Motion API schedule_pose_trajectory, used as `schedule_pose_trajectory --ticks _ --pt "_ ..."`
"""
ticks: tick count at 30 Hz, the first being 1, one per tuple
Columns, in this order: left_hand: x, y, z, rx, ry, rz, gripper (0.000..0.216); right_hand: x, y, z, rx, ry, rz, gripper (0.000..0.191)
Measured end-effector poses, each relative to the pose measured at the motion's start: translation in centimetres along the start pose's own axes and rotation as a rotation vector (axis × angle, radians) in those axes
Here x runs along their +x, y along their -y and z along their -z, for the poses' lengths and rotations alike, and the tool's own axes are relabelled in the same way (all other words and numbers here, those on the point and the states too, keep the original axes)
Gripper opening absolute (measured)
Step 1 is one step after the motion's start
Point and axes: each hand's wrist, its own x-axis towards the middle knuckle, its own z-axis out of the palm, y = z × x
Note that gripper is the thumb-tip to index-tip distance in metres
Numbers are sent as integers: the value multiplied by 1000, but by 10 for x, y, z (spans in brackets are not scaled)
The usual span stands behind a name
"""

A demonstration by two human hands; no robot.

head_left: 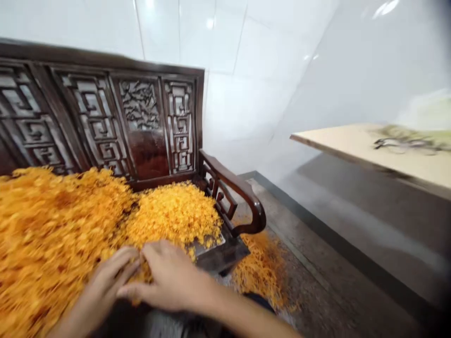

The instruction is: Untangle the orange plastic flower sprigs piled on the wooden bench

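Observation:
A dark carved wooden bench (148,117) is heaped with orange-yellow shredded strands (52,225). A brighter yellow pile (176,211) lies near the bench's right armrest (239,192). My left hand (105,281) and my right hand (169,277) meet at the front edge of the seat, fingers bent together into the strands. Both hands are blurred by motion. What lies between the fingers is hard to make out, apart from strands.
More orange strands (264,267) have spilled onto the speckled stone floor (317,281) right of the bench. A pale wooden tabletop (369,145) with blurred objects stands at the right. White tiled walls (246,70) rise behind.

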Motion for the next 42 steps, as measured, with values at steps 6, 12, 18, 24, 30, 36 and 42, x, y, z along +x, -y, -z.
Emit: schedule_pose_trajectory --ticks 6,12,18,24,30,36,42 --pt "-19 31 -10 54 2 -40 19 -10 -32 -65 177 5 -34 41" --pt "-14 15 -5 217 -26 -222 36 1 -28 -51 381 -3 -105 10" --pt "5 2 6 301 -91 8 35 16 -44 -28 680 -218 -230 22" --pt "32 -2 34 348 -29 -70 23 29 -51 -24 898 -407 -322 34" --pt "43 -5 42 502 44 -82 33 25 -51 -20 1174 -488 -373 32" --pt "41 -5 39 518 22 -129 48 20 -60 -11 1592 -360 -521 29" --pt "44 -3 40 612 42 -105 42 18 -82 -3 1546 -268 -495 29"
